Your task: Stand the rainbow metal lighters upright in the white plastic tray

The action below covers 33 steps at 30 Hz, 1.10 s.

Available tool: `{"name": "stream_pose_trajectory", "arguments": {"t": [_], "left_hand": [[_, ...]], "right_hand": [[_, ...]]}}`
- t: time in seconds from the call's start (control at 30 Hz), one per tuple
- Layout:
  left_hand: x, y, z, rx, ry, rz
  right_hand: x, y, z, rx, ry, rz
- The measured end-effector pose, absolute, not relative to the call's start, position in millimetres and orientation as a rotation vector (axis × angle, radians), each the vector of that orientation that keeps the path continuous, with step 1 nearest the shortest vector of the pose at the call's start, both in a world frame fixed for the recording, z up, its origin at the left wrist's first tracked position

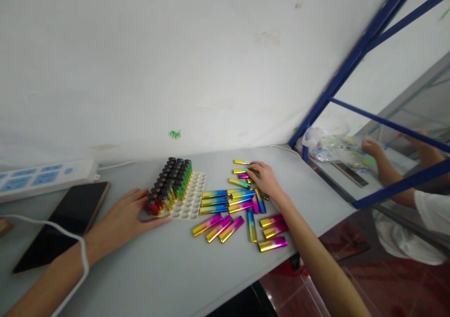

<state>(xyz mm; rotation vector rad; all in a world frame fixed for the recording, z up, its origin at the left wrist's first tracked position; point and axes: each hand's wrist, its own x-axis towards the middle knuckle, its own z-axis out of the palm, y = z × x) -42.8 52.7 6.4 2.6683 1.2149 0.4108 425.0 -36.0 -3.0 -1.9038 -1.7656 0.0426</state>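
Observation:
My left hand [131, 216] lies at the near left corner of a white tray [191, 200] with round holes, its fingers and thumb apart around the corner. Black-topped cylinders [172, 179] in green, yellow and red stand upright in the tray's left part; holes show on its right. Several shiny cylinders [214, 202] in blue, yellow and magenta lie loose to the right of the tray. My right hand [262, 176] reaches down over the far group of loose cylinders, fingertips at a yellow-green one [241, 171]. Whether it grips anything is too small to tell.
A black phone [63, 223] and a white power strip [45, 179] are at the left, with a white cable over my left forearm. A blue metal frame [326, 92] rises at the right. Beyond it are another person's arms and plastic bags [326, 143].

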Motion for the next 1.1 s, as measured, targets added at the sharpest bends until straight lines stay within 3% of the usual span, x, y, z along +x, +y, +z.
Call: {"name": "stream_pose_trajectory", "arguments": {"t": [0.5,0.7,0.9,1.1], "left_hand": [[-43.7,53.8,3.8,2.710,1.180,0.417],[-36.3,43.8,25.9,2.656,1.206,0.290],[-34.6,39.1,34.1,2.650,1.193,0.305],[-35.9,38.5,29.6,2.677,1.144,0.377]], "right_hand": [[413.1,-17.8,17.6,-1.701,-1.474,0.089],[398.0,-24.3,57.9,-1.410,-1.182,0.384],[323.7,-30.7,105.2,-1.097,-1.017,0.804],[229.4,-36.8,97.9,-1.062,-1.141,1.162]]}}
